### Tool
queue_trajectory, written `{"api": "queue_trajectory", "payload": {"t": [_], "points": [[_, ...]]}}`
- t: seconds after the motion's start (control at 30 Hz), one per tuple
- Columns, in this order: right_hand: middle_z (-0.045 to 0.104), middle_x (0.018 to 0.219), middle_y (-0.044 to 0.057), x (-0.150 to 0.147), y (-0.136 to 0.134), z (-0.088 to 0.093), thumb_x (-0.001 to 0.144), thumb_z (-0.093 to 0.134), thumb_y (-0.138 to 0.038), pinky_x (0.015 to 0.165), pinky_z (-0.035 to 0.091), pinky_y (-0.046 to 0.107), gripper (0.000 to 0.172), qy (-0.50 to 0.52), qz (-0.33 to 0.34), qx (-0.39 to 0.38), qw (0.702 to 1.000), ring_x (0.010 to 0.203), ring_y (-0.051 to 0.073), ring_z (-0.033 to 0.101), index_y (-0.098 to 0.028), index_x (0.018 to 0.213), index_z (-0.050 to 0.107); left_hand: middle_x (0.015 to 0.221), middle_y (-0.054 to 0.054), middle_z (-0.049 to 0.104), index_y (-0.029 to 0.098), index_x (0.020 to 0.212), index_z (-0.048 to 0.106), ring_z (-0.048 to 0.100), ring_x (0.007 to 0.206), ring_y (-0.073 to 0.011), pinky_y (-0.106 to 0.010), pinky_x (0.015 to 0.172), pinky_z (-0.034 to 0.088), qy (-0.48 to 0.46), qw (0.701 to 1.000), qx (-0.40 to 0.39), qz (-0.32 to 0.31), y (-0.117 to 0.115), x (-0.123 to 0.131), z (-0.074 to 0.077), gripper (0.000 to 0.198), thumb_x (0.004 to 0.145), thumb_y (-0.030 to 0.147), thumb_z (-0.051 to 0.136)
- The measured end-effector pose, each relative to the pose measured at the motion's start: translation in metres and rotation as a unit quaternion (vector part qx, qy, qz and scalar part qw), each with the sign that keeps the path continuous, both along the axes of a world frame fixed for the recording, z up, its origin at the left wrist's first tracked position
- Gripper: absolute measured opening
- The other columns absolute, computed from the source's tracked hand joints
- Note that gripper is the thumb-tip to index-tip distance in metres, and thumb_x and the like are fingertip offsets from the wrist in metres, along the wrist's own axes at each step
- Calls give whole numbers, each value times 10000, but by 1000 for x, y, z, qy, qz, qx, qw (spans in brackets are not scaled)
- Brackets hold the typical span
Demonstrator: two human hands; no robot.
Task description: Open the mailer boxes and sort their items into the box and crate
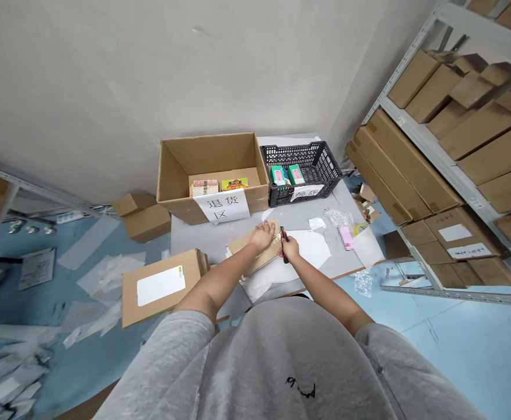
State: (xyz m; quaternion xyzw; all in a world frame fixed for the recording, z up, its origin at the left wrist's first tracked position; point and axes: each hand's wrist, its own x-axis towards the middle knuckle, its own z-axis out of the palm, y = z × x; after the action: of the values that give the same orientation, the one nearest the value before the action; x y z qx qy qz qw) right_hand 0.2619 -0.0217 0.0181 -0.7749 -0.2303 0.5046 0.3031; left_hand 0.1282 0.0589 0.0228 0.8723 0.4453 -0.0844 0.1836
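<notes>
My left hand [262, 236] lies on a flat brown cardboard parcel [255, 252], pressing it against the grey table [293, 219]. My right hand [290, 248] grips a small red-and-black cutting tool [284, 244], probably scissors, right at the parcel's edge. The blades are hidden by the hand and the parcel. A torn white sheet [305, 248] lies under and around the parcel.
An open carton [212, 154] with a paper sign and a black plastic crate [301, 172] hold small boxes at the table's back. A sealed carton [159, 286] sits at the near edge. Stacked cartons fill metal shelving [430, 157] on the right; white scraps litter the blue floor [69, 291].
</notes>
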Motion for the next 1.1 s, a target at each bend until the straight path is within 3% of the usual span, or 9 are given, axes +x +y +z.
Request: {"api": "queue_trajectory", "payload": {"t": [0.2,0.43,0.67,0.77,0.83,0.9,1.0,1.1], "points": [[668,599,-11,0,-2,2,1104,529,-366,568,612,282,197,-15,10,-1,1000,568,224,737,-217,1156,647,1772,-350,266,70,1734,352,405,1592,-491,-701,1237,354,-6,1000,-19,0,6,2,1,702,1052,234,395],[634,608,-20,-4,4,11,1094,580,-390,502,583,286,215,-43,22,-5,999,475,202,661,-212,1178,668,1774,-323,291,74,1725,367,439,1579,-437,-609,1254,380,-4,1000,-15,15,6,2,2,662,1080,223,366],[638,615,-7,-3,3,13,1111,539,-433,534,610,307,289,-37,37,-22,998,509,219,693,-200,1230,662,1748,-332,340,54,1694,394,520,1511,-412,-532,1201,451,19,1000,-9,-7,11,2,8,614,1118,259,337],[664,636,11,-2,11,13,1101,558,-438,530,606,313,296,-42,36,-24,998,504,224,691,-191,1225,664,1672,-284,485,107,1636,477,613,1410,-356,-449,1152,489,-1,1000,-6,11,15,-1,10,545,1118,255,397],[674,653,16,-3,13,12,1093,571,-408,512,588,309,261,-49,39,-18,998,488,221,680,-192,1205,665,1515,-228,640,151,1561,550,696,1269,-316,-408,1087,523,-8,1000,-15,24,20,-4,12,473,1131,280,401],[665,656,4,-2,9,11,1088,584,-388,493,569,295,223,-49,42,-12,998,474,211,668,-200,1178,661,1400,-197,698,166,1509,587,723,1186,-304,-400,1042,541,-4,999,-19,25,22,-6,15,446,1148,313,371],[624,622,-26,5,-5,7,1106,546,-393,483,547,267,219,-33,40,-14,999,471,194,654,-205,1162,643,1473,-232,637,150,1552,549,673,1274,-337,-425,1067,530,-12,1000,12,18,16,-9,13,498,1151,400,392],[622,647,-35,22,-13,5,1134,464,-421,506,535,242,269,-55,34,-5,998,502,177,656,-213,1204,620,1583,-258,550,153,1635,467,575,1417,-369,-451,1185,455,-43,997,58,15,1,-13,3,665,1099,541,528]]}}
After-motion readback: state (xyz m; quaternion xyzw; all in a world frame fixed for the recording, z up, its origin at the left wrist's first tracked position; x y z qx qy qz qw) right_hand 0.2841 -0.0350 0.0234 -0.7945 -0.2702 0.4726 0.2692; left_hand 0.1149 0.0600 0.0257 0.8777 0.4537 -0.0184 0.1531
